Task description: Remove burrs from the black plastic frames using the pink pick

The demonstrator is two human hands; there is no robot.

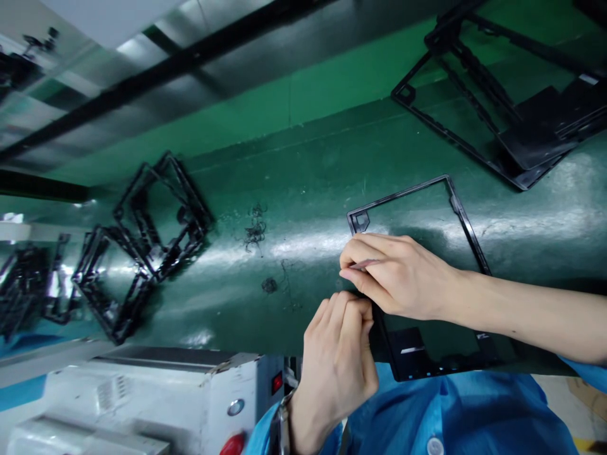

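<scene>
A black plastic frame (467, 230) lies on the green bench, its near edge by my blue jacket. My left hand (337, 360) is closed around the left side of this frame, thumb and fingers curled on the rim. Just above it, my right hand (408, 278) is pinched shut on a thin, flat blade-like tool (367, 264), held against the same side of the frame. Most of the tool is hidden by the fingers, so its exact kind does not show. The two hands nearly touch.
Curly black shavings (256, 227) and a small clump of shavings (269, 285) lie left of my hands. Stacked black frames (161, 221) stand farther left, more frames (521, 139) at back right. A white machine (175, 385) with a red switch sits at front left.
</scene>
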